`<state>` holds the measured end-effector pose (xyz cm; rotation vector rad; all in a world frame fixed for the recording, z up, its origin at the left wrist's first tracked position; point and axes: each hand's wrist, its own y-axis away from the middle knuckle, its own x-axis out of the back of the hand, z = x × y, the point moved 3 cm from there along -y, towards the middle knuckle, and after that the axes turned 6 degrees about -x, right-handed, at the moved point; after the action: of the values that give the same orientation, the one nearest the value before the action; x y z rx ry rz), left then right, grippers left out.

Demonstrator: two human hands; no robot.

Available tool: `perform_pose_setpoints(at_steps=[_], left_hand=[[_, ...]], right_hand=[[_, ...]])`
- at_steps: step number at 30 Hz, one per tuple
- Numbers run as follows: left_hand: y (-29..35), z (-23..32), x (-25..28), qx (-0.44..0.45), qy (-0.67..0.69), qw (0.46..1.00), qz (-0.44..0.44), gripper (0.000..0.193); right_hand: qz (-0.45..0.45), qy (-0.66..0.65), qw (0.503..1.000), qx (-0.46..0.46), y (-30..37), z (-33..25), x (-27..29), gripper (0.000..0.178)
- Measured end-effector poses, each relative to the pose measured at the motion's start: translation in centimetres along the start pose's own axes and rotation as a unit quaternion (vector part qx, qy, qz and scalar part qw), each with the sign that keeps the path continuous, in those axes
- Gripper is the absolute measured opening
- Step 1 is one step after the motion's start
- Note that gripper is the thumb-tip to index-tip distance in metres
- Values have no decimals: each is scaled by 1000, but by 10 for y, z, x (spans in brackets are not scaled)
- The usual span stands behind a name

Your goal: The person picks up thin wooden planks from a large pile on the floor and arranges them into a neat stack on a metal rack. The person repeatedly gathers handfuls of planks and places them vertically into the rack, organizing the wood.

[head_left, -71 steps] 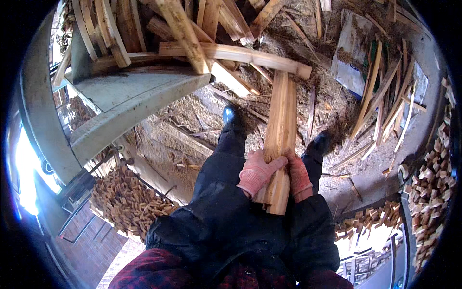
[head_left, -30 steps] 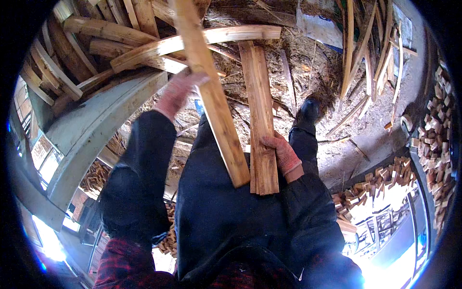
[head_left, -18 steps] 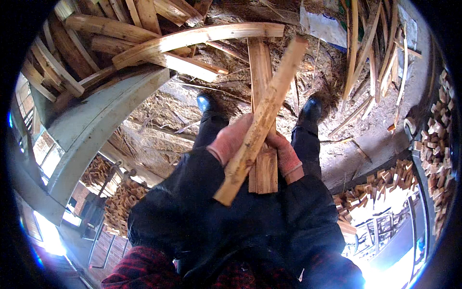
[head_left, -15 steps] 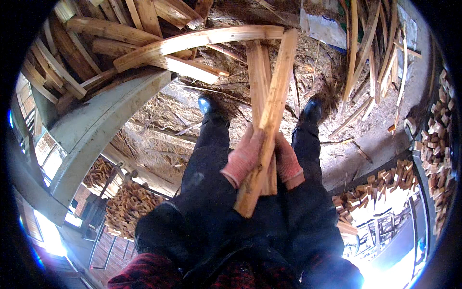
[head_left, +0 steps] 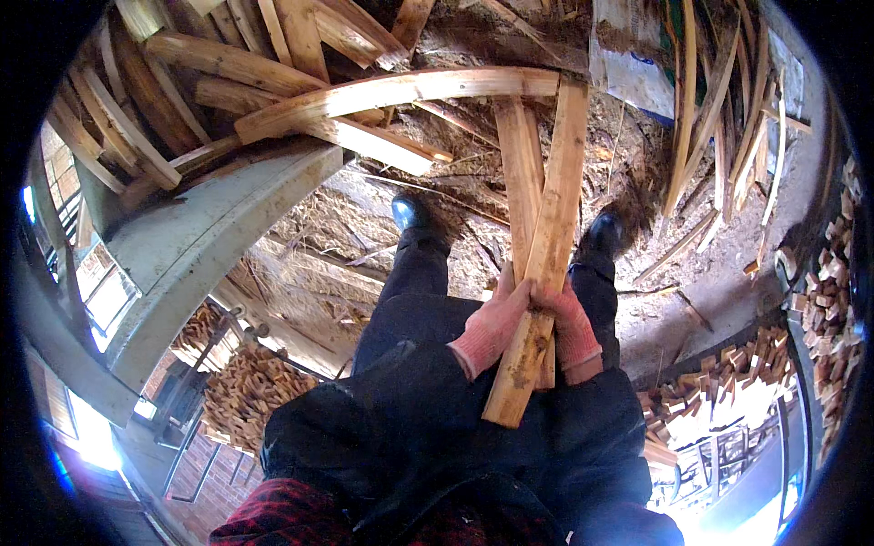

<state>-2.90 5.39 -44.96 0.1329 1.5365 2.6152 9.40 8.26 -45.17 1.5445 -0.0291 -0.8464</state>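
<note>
Two gloved hands, two held boards. Left hand (head_left: 492,320) closed on the front board (head_left: 557,214) from its left edge; right hand (head_left: 566,323) closed on it from the right edge, finger ends nearly meeting on its face. Rear board (head_left: 521,182) lies beneath, crossing it; which fingers grip that one is hidden. Both boards are in front of the person, between the legs, near ends close to the lap. Front board's long axis runs from the lap away and slightly right; rear board's runs away and slightly left, so the pair makes a narrow X. Far ends sit by the right end of one curved board (head_left: 401,94), which lies crosswise. Two dark shoes (head_left: 410,212), one either side of the boards. Ground (head_left: 364,241) littered with sawdust, bark and splinters. One pale metal bench (head_left: 209,214) at left, heap of rough planks (head_left: 246,64) beyond it, too many to count. Loose thin strips (head_left: 696,136) at far right, several. At least three piles of short blocks: left (head_left: 255,396), lower right (head_left: 724,373), right rim (head_left: 828,300). Brick paving (head_left: 205,469) lower left, bright daylight at both lower corners.
</note>
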Motion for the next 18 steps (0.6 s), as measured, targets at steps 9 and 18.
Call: perform_pose_setpoints(at_steps=[9, 18], left_hand=[[-179, 146, 252, -247, -742, 587, 209, 88], [-151, 184, 259, -4, -573, 811, -118, 55]], right_hand=[[30, 42, 998, -30, -14, 24, 20, 71], [55, 47, 997, -31, -16, 27, 19, 69]])
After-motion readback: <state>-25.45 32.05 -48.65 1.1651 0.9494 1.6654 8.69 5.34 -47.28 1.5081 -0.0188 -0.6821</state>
